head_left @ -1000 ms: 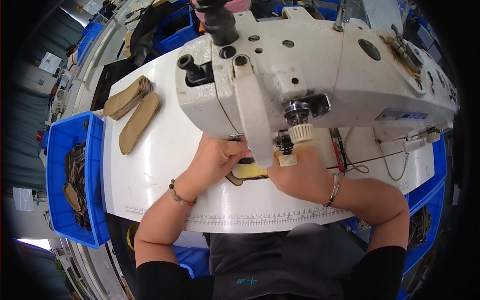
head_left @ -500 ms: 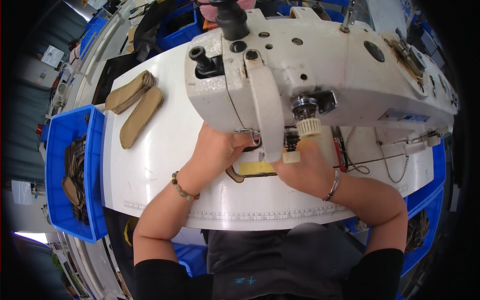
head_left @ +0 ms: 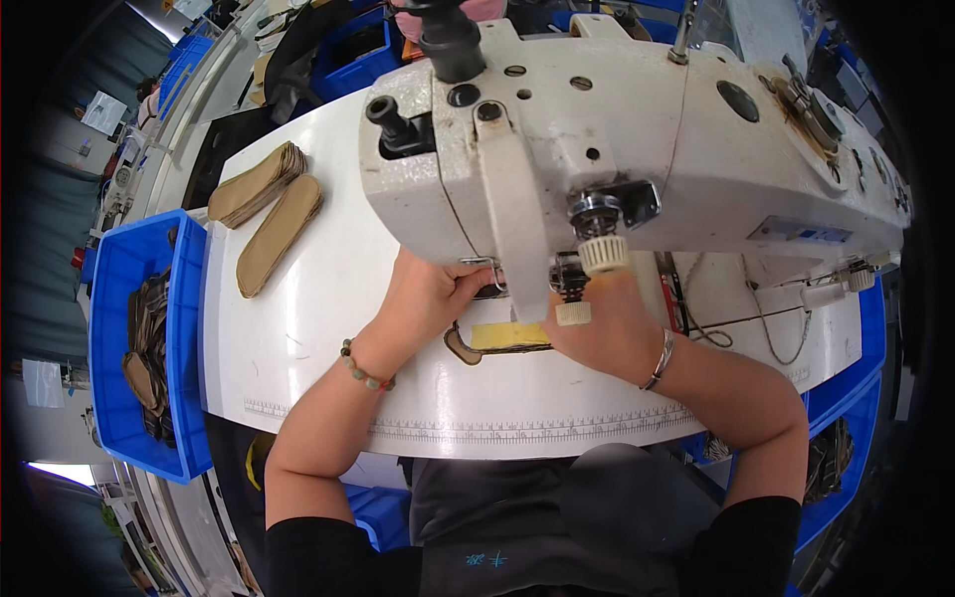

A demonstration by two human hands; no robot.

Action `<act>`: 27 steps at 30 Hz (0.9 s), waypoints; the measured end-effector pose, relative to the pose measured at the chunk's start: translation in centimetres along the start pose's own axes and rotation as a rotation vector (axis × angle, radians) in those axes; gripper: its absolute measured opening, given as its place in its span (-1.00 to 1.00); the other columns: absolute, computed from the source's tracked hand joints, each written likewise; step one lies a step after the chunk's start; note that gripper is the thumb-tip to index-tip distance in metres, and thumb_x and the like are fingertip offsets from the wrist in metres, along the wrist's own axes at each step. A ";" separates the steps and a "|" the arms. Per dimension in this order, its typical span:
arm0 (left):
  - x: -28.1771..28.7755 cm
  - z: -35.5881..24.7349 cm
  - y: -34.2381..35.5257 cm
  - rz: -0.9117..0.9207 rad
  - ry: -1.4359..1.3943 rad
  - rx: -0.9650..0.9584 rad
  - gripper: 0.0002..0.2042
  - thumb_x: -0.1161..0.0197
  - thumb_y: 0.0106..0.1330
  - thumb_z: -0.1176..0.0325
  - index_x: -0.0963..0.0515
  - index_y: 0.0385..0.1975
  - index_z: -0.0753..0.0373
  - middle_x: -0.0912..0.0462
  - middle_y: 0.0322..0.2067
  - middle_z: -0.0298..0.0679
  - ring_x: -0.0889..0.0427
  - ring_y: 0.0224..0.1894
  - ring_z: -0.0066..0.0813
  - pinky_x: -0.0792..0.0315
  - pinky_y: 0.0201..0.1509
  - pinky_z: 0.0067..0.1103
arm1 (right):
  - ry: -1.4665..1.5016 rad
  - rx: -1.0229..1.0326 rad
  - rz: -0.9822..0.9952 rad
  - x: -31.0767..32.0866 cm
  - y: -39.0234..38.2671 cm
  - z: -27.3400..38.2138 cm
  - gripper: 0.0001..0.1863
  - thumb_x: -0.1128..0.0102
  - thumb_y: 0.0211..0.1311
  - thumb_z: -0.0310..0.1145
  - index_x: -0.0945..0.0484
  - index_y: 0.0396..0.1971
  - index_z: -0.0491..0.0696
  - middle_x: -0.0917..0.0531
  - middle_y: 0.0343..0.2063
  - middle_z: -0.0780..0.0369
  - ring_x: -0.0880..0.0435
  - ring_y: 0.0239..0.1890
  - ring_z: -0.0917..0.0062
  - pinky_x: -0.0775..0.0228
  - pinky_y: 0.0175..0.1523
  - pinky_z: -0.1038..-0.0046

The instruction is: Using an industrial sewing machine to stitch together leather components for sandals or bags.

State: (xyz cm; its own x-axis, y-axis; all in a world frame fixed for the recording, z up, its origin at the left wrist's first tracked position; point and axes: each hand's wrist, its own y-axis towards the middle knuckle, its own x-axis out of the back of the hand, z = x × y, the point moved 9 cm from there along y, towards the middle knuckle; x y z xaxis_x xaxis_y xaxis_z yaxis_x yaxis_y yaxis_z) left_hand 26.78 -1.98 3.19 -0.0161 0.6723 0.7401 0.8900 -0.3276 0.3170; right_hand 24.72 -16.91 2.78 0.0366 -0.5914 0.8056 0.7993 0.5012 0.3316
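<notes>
A white sewing machine [head_left: 637, 119] spans the upper middle. My left hand [head_left: 423, 298] is beneath its needle end, thumb and fingers pressed together on something mostly hidden. My right hand [head_left: 607, 333], fingers curled and partly behind the tension knobs [head_left: 604, 255], is beside a tan, dark-edged piece [head_left: 461, 346] and a yellow rectangle [head_left: 507, 336] under the machine. What it grips is hidden. Two piles of tan sole-shaped pieces [head_left: 277, 237] lie to the left. Red-handled tweezers or snips [head_left: 672, 316] and a cord [head_left: 771, 333] lie right of my right hand.
A blue bin [head_left: 114, 408] of dark and tan pieces stands at the table's [head_left: 298, 368] left edge; another [head_left: 826, 507] is at lower right. A printed ruler [head_left: 537, 435] runs along the front edge. More bins [head_left: 353, 60] and a person in pink [head_left: 443, 20] are behind.
Both hands are slightly farther from my body than a second ago, still under the machine. The camera's view has shifted a little; the piles and bins appear otherwise unchanged.
</notes>
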 end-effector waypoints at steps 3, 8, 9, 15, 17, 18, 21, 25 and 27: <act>0.0 -0.2 0.0 -0.004 0.000 -0.009 -0.82 -0.47 0.04 0.43 -0.77 -0.32 0.11 -0.75 -0.30 -0.27 -0.68 -0.21 -0.19 -0.52 -0.07 -0.40 | -0.011 0.080 0.000 -0.2 0.1 0.1 -0.82 -0.33 -0.21 -0.32 -0.57 -0.74 -0.10 -0.58 -0.71 0.12 -0.61 -0.64 0.22 -0.44 -0.49 0.25; 0.1 -0.7 0.2 -0.022 0.021 -0.036 -0.81 -0.48 0.02 0.40 -0.77 -0.32 0.10 -0.75 -0.30 -0.29 -0.67 -0.22 -0.20 -0.51 -0.08 -0.39 | -0.076 0.137 -0.028 -0.9 0.0 0.1 -0.80 -0.33 -0.22 -0.31 -0.57 -0.75 -0.11 -0.57 -0.74 0.11 -0.60 -0.66 0.22 -0.44 -0.51 0.25; 0.2 -1.0 0.3 -0.036 0.053 -0.078 -0.82 -0.48 0.01 0.39 -0.77 -0.34 0.09 -0.75 -0.31 -0.30 -0.67 -0.22 -0.21 -0.50 -0.08 -0.39 | -0.071 0.115 -0.007 -1.1 0.0 -0.2 -0.79 -0.33 -0.22 -0.30 -0.56 -0.76 -0.11 -0.56 -0.75 0.11 -0.60 -0.67 0.22 -0.44 -0.52 0.25; 0.4 -1.2 0.0 -0.078 0.120 -0.108 -0.83 -0.50 -0.03 0.31 -0.78 -0.38 0.06 -0.75 -0.36 -0.33 -0.67 -0.24 -0.20 -0.49 -0.10 -0.38 | -0.002 0.160 -0.022 -3.3 -0.3 -0.5 -0.82 -0.24 -0.04 -0.37 -0.67 -0.49 -0.18 -0.57 -0.72 0.12 -0.59 -0.67 0.24 -0.42 -0.53 0.23; 0.5 -1.0 -0.2 -0.084 0.132 -0.105 -0.83 -0.50 -0.03 0.31 -0.78 -0.39 0.05 -0.75 -0.37 -0.34 -0.67 -0.25 -0.21 -0.51 -0.12 -0.38 | -0.155 0.271 -0.033 -3.2 -0.4 1.3 -0.82 -0.22 -0.02 -0.39 -0.68 -0.42 -0.15 -0.57 -0.70 0.13 -0.60 -0.66 0.25 -0.43 -0.53 0.23; 0.4 -1.0 -0.4 -0.067 0.167 -0.106 -0.83 -0.50 -0.03 0.32 -0.78 -0.38 0.04 -0.75 -0.37 -0.33 -0.67 -0.28 -0.21 -0.52 -0.17 -0.39 | -0.310 0.379 -0.046 -3.3 -0.7 2.5 -0.80 -0.20 0.01 -0.41 -0.69 -0.35 -0.12 -0.57 -0.69 0.15 -0.61 -0.64 0.27 -0.44 -0.52 0.23; 0.2 -1.4 -0.3 0.006 0.263 -0.095 -0.83 -0.48 -0.01 0.35 -0.79 -0.37 0.03 -0.75 -0.38 -0.31 -0.67 -0.33 -0.21 -0.54 -0.24 -0.41 | -0.449 0.457 -0.012 -4.2 -1.3 3.2 -0.85 -0.20 -0.04 -0.39 -0.69 -0.45 -0.07 -0.55 -0.66 0.18 -0.63 -0.58 0.29 -0.47 -0.49 0.25; 0.1 -0.8 0.1 0.171 0.209 -0.061 -0.81 -0.48 0.00 0.38 -0.77 -0.34 0.09 -0.72 -0.42 -0.22 -0.67 -0.38 -0.16 -0.55 -0.27 -0.39 | -0.234 0.375 0.094 -3.0 -0.9 3.1 -0.89 -0.21 -0.09 -0.36 -0.65 -0.57 -0.06 -0.52 -0.67 0.18 -0.64 -0.54 0.29 -0.48 -0.47 0.28; 0.0 -0.7 0.1 0.137 0.218 -0.016 -0.80 -0.49 -0.01 0.36 -0.74 -0.34 0.13 -0.71 -0.43 -0.19 -0.66 -0.39 -0.14 -0.54 -0.28 -0.37 | -0.178 0.369 0.073 -2.6 -0.8 3.1 -0.90 -0.21 -0.13 -0.37 -0.59 -0.68 -0.06 -0.52 -0.65 0.17 -0.64 -0.53 0.31 -0.47 -0.48 0.30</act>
State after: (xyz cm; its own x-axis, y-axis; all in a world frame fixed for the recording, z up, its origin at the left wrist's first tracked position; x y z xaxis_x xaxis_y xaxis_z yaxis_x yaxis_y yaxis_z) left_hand 26.57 -2.49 3.65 0.0049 0.4627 0.8865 0.8832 -0.4177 0.2132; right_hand 22.12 -13.85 1.97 -0.0453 -0.4440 0.8949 0.5287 0.7495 0.3985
